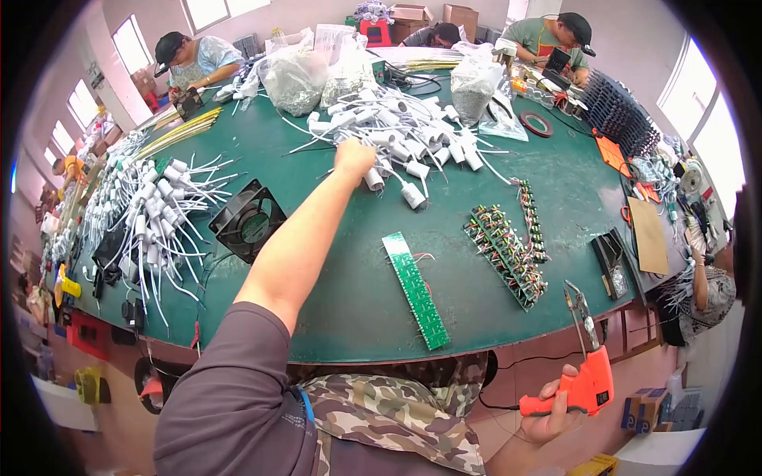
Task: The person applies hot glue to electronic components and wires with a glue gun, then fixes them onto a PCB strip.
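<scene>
- The left hand (354, 157) is stretched far across the green table (341, 301), at about 12 o'clock from the person's chest, and is laid on the near edge of a heap of white lamp sockets (413, 131) with trailing white wires.
- Its fingers are curled down into the heap; whether one socket is actually pinched cannot be told, since the fingertips are hidden behind the knuckles.
- The sockets are spread from 12 to 3 o'clock of that hand, the nearest ones touching it.
- The right hand (553, 412) is held low, off the table's near edge at about 4 o'clock, and is wrapped around the grip of an orange soldering gun (587, 381), whose metal tip is pointed up toward 12 o'clock.
- A long green circuit strip (416, 289) is laid between the two hands, well apart from both.
- A tray of small wired boards (506, 250) is set at 2 o'clock of the strip.
- A black fan (248, 220) is seen at 8 o'clock of the left hand, beside a second pile of sockets (155, 210).
- The gun's cord is cut off behind clothing.
</scene>
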Action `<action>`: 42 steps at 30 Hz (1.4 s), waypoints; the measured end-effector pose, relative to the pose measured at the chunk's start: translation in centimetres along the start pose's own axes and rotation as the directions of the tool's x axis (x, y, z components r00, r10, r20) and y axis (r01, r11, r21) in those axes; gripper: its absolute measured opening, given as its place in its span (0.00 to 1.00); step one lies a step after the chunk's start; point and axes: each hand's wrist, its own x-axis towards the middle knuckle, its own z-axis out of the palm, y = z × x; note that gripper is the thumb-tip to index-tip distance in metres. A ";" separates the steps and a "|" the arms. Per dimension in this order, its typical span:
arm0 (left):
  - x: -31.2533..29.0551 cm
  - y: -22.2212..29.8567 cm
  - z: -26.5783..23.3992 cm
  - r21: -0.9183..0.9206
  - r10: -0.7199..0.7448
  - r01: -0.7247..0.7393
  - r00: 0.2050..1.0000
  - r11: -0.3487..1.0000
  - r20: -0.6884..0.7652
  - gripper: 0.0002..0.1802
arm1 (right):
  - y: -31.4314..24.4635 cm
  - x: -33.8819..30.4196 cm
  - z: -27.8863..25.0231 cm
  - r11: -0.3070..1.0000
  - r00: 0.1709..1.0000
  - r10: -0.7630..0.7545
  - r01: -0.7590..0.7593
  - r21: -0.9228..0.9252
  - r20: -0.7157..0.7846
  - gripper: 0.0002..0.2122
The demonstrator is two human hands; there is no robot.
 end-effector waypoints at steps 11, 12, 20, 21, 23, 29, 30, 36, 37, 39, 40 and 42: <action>-4.9 1.2 -9.2 -0.435 0.378 -0.455 0.890 0.777 -0.256 0.09 | -2.2 -1.7 2.0 1.000 1.000 -0.020 0.020 -0.005 0.014 0.25; -7.2 1.9 -9.7 -0.448 0.432 -0.469 0.882 0.761 -0.189 0.09 | -2.1 -1.7 1.9 1.000 1.000 -0.020 0.020 -0.015 0.001 0.25; -19.9 -7.4 -13.1 -0.342 0.461 -0.392 0.875 0.854 0.149 0.09 | -1.7 -2.5 1.8 0.999 0.999 0.000 -0.002 0.053 0.039 0.26; -20.7 -9.0 -14.2 -0.240 0.451 -0.404 0.873 0.882 0.187 0.09 | -1.5 -2.2 2.0 0.996 0.998 0.001 -0.007 0.087 0.066 0.26; -21.8 -10.3 -15.7 -0.136 0.435 -0.413 0.866 0.900 0.248 0.09 | -1.0 -1.9 2.0 0.996 0.997 0.007 -0.014 0.090 0.075 0.26; -25.8 -8.1 -21.7 0.409 0.124 -0.409 0.814 0.816 0.567 0.09 | -1.4 -2.2 2.6 0.997 0.996 -0.016 0.010 0.072 0.084 0.25; -26.0 -8.0 -22.0 0.461 0.231 -0.529 0.797 0.713 0.558 0.12 | -1.2 -2.1 2.5 0.998 0.995 -0.003 -0.004 0.070 0.103 0.24; -24.4 -5.5 -17.1 0.232 0.626 -0.794 0.592 0.562 0.508 0.25 | -0.7 -2.4 2.8 0.995 0.989 0.045 -0.057 0.085 0.140 0.23; -23.8 -5.9 -15.8 0.232 0.624 -0.791 0.595 0.567 0.506 0.25 | -0.7 -2.5 2.9 0.994 0.988 0.054 -0.066 0.084 0.146 0.23; -22.6 -6.6 -13.6 0.114 0.690 -0.864 0.464 0.490 0.555 0.27 | -0.4 -2.5 2.7 0.993 0.983 0.078 -0.092 0.079 0.166 0.23; -22.0 -7.0 -12.9 0.111 0.689 -0.863 0.464 0.492 0.556 0.27 | -0.3 -2.6 2.6 0.990 0.978 0.101 -0.116 0.077 0.182 0.23; -21.3 -7.3 -11.9 0.255 0.664 -0.859 0.507 0.444 0.550 0.26 | -0.5 -2.8 3.3 0.990 0.975 0.098 -0.116 0.077 0.197 0.23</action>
